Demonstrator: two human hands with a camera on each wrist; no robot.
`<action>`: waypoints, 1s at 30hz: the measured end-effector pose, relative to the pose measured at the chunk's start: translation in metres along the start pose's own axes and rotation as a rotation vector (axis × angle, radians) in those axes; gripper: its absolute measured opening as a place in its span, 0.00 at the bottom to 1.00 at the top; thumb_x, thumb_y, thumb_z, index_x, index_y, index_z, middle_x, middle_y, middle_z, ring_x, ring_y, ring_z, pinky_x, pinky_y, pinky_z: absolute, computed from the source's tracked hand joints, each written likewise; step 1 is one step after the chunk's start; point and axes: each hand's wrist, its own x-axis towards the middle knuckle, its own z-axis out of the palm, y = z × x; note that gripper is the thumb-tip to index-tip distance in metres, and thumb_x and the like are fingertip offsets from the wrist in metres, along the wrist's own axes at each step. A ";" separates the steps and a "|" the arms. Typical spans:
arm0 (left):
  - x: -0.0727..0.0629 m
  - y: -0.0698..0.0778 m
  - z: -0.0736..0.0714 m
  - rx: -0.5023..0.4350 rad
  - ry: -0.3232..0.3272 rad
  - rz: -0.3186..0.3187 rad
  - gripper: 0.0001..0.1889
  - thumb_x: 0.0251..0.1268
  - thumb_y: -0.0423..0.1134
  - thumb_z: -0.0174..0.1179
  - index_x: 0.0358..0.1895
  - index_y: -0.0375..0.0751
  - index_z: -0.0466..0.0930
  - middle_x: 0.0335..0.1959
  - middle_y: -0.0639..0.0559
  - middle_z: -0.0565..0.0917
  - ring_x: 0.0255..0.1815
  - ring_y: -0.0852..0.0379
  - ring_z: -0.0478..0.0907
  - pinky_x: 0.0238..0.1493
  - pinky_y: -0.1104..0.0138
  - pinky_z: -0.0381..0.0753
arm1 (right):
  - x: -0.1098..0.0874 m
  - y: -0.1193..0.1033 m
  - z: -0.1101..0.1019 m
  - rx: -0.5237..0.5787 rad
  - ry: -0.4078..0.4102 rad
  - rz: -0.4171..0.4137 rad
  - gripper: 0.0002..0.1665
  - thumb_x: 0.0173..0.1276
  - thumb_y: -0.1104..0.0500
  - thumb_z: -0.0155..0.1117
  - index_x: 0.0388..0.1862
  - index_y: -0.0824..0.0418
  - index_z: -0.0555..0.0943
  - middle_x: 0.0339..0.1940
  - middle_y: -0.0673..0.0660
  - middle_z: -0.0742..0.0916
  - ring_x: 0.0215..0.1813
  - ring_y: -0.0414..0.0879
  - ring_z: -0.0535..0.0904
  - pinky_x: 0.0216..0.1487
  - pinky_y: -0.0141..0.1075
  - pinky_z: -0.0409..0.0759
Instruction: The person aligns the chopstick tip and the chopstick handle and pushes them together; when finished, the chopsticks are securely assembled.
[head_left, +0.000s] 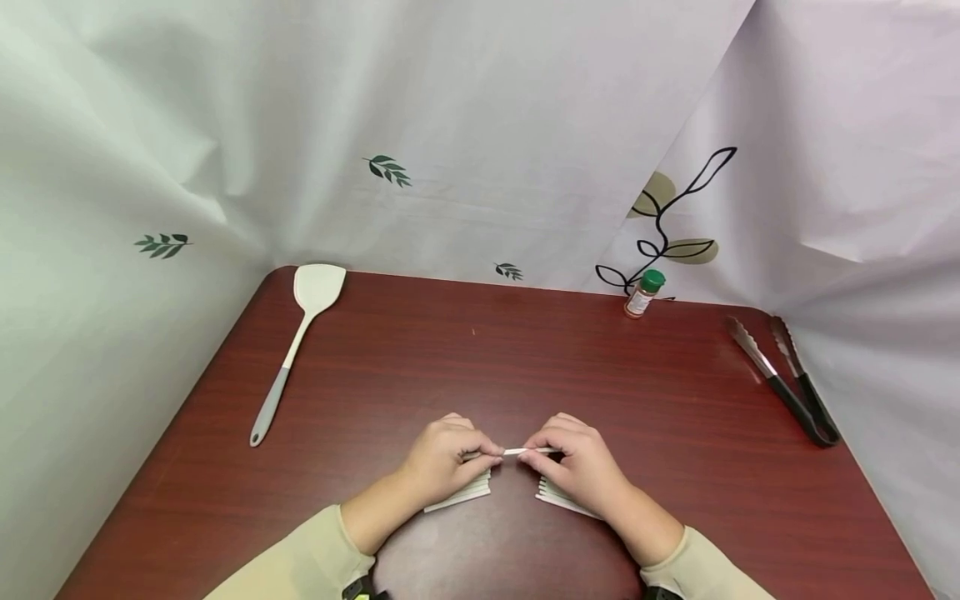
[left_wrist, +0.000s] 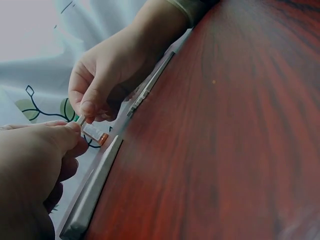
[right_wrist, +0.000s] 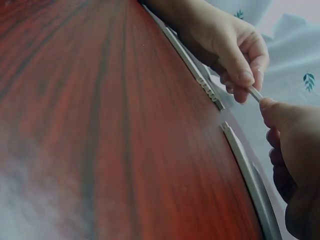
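A thin white stick (head_left: 513,452) spans the small gap between the two hands, level above the table. My left hand (head_left: 446,454) pinches one end between thumb and fingers, and my right hand (head_left: 573,458) pinches the other. In the right wrist view a short bare length of the stick (right_wrist: 255,93) shows between the fingertips. Under the left hand lies a row of similar white sticks (head_left: 459,497), set side by side. A second such row (head_left: 558,497) lies below the right hand. Both rows are partly hidden by the hands in the head view.
Toward the left edge of the dark red wooden table (head_left: 480,367) lies a white turner (head_left: 318,287) with a grey handle. A small green-capped spice bottle (head_left: 642,296) stands at the back right. Black-handled metal tongs (head_left: 795,400) rest by the right edge. White patterned cloth surrounds the table.
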 end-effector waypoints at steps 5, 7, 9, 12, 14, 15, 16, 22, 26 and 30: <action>0.001 0.002 -0.001 -0.012 0.016 0.039 0.04 0.60 0.36 0.79 0.34 0.48 0.93 0.29 0.63 0.89 0.26 0.67 0.77 0.36 0.69 0.76 | 0.000 -0.002 0.001 -0.008 0.010 -0.015 0.10 0.62 0.61 0.83 0.35 0.48 0.89 0.31 0.39 0.85 0.35 0.34 0.77 0.37 0.23 0.74; 0.001 0.002 -0.002 -0.020 0.024 0.050 0.06 0.58 0.34 0.79 0.35 0.47 0.93 0.29 0.62 0.89 0.25 0.67 0.76 0.36 0.69 0.76 | 0.000 -0.003 0.002 -0.003 0.015 -0.007 0.10 0.62 0.61 0.83 0.35 0.48 0.89 0.31 0.39 0.85 0.34 0.34 0.77 0.37 0.24 0.74; 0.002 0.002 -0.003 -0.015 0.034 0.061 0.08 0.55 0.33 0.80 0.36 0.47 0.92 0.29 0.62 0.89 0.24 0.67 0.76 0.36 0.68 0.77 | 0.001 -0.002 0.002 -0.001 0.021 0.014 0.10 0.62 0.61 0.83 0.34 0.48 0.89 0.31 0.39 0.85 0.33 0.35 0.77 0.36 0.24 0.74; 0.004 0.001 -0.004 0.027 0.049 0.071 0.08 0.55 0.33 0.80 0.36 0.48 0.92 0.29 0.64 0.89 0.23 0.68 0.74 0.35 0.67 0.76 | 0.002 -0.002 0.002 -0.001 0.046 0.069 0.11 0.59 0.61 0.85 0.33 0.48 0.88 0.29 0.39 0.84 0.30 0.35 0.77 0.32 0.24 0.75; 0.004 0.000 -0.005 0.058 0.058 0.068 0.09 0.55 0.34 0.80 0.36 0.50 0.91 0.28 0.65 0.88 0.22 0.68 0.73 0.34 0.67 0.75 | 0.003 0.000 0.001 -0.010 0.068 0.115 0.12 0.57 0.61 0.86 0.32 0.48 0.89 0.29 0.38 0.84 0.29 0.35 0.77 0.29 0.24 0.75; 0.004 -0.001 -0.005 0.070 0.064 0.062 0.09 0.55 0.35 0.80 0.37 0.50 0.91 0.28 0.65 0.88 0.22 0.68 0.72 0.34 0.66 0.74 | 0.003 0.000 0.000 -0.016 0.080 0.136 0.13 0.57 0.61 0.86 0.33 0.48 0.89 0.29 0.38 0.84 0.28 0.35 0.77 0.29 0.25 0.75; 0.004 -0.002 -0.005 0.077 0.071 0.052 0.09 0.55 0.35 0.80 0.37 0.50 0.91 0.28 0.65 0.88 0.22 0.68 0.71 0.34 0.66 0.74 | 0.003 0.001 -0.001 -0.014 0.094 0.161 0.13 0.56 0.62 0.86 0.33 0.48 0.89 0.29 0.38 0.84 0.28 0.35 0.78 0.29 0.25 0.76; -0.002 -0.004 -0.005 0.066 0.085 -0.029 0.10 0.55 0.35 0.81 0.38 0.50 0.92 0.30 0.64 0.90 0.23 0.68 0.73 0.35 0.67 0.75 | 0.002 0.002 -0.008 0.015 0.161 0.274 0.14 0.57 0.67 0.84 0.39 0.54 0.90 0.30 0.43 0.87 0.29 0.38 0.80 0.31 0.29 0.78; -0.004 -0.004 -0.005 0.089 0.030 -0.028 0.09 0.60 0.36 0.78 0.42 0.49 0.91 0.32 0.64 0.89 0.25 0.66 0.74 0.38 0.66 0.75 | 0.002 0.002 -0.012 0.101 0.167 0.434 0.13 0.60 0.66 0.83 0.41 0.59 0.89 0.27 0.47 0.88 0.27 0.39 0.81 0.27 0.28 0.77; -0.002 -0.003 -0.005 0.136 -0.018 0.016 0.10 0.65 0.36 0.74 0.47 0.50 0.89 0.36 0.64 0.89 0.28 0.65 0.74 0.39 0.64 0.75 | 0.005 0.004 -0.017 0.256 0.166 0.580 0.10 0.65 0.66 0.80 0.44 0.65 0.88 0.30 0.54 0.89 0.29 0.40 0.83 0.31 0.29 0.80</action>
